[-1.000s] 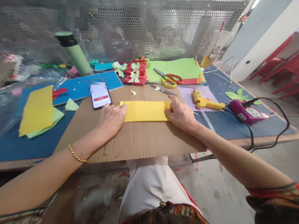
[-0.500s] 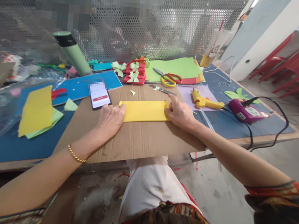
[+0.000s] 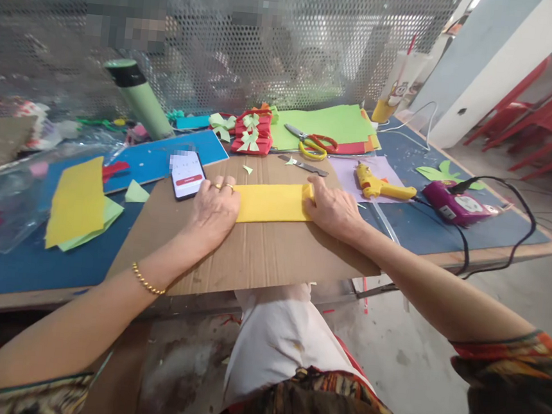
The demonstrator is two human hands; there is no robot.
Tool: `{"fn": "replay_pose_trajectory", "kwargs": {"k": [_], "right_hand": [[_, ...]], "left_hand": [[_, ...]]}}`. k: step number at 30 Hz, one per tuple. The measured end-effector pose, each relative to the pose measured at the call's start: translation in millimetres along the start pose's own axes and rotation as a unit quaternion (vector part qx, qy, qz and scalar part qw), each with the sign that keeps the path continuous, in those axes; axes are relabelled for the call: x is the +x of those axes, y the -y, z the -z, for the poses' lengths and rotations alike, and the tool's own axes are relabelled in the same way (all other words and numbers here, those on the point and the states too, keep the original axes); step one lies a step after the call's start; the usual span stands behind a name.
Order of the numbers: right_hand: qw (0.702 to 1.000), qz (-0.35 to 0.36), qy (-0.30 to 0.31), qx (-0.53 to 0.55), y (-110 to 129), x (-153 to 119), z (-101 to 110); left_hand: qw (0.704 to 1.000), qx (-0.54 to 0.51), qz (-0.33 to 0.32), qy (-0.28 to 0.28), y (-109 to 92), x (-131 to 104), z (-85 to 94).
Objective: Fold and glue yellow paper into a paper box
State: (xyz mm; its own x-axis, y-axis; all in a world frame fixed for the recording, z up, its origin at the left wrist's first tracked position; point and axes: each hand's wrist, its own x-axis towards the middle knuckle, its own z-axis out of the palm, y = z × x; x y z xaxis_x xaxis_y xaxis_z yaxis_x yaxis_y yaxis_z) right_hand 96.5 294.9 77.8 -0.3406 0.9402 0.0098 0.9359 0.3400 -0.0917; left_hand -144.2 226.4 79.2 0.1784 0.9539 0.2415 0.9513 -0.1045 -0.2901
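Observation:
A folded yellow sheet, long and narrow like a strip, lies on the brown cardboard; whether it is paper or felt I cannot tell. My left hand, wearing rings, covers its left end with the fingers bent and pressed together over it. At the other end my right hand pinches a small fold turned up at the edge, thumb and forefinger on it. Just beyond my left hand is a phone with a lit screen. A dark blade-like tool and small green scraps lie behind the strip.
To the right are a yellow glue gun and a purple power socket with a looping cable. Scissors, red bundles with green bows and green sheets sit behind. Further left stand a green bottle and another yellow sheet.
My left hand has shifted right and forward, now covering more of the strip's left end. A fold shows more clearly at the right end under my right hand. The view has moved slightly.

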Motion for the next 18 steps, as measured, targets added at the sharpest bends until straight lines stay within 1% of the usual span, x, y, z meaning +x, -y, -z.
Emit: {"fn": "replay_pose_trajectory", "kwargs": {"k": [3, 5, 6, 8, 11, 13, 16, 18], "right_hand": [[1.0, 0.0, 0.002, -0.002, 0, 1, 1], [1.0, 0.0, 0.008, -0.001, 0, 1, 1], [1.0, 0.002, 0.012, -0.002, 0, 2, 2], [1.0, 0.008, 0.017, -0.009, 0, 2, 2], [0.999, 0.019, 0.018, -0.027, 0, 1, 1], [0.999, 0.025, 0.017, -0.035, 0, 0, 2], [0.998, 0.034, 0.014, -0.045, -3, -3, 5], [0.996, 0.063, -0.019, -0.059, -5, -6, 9]], "left_hand": [[0.995, 0.001, -0.096, -0.023, 6, 3, -6.2], [0.991, -0.005, -0.134, -0.007, 8, 4, -5.1], [0.991, -0.009, -0.134, 0.008, 8, 4, -2.7], [0.994, -0.014, -0.1, 0.045, 4, 5, 5.0], [0.996, -0.028, -0.006, 0.086, -12, 9, 18.7], [0.992, -0.048, 0.037, 0.106, -22, 12, 26.1], [0.986, -0.072, 0.068, 0.132, -30, 15, 32.4], [0.983, -0.078, 0.078, 0.144, -32, 17, 34.5]]}}
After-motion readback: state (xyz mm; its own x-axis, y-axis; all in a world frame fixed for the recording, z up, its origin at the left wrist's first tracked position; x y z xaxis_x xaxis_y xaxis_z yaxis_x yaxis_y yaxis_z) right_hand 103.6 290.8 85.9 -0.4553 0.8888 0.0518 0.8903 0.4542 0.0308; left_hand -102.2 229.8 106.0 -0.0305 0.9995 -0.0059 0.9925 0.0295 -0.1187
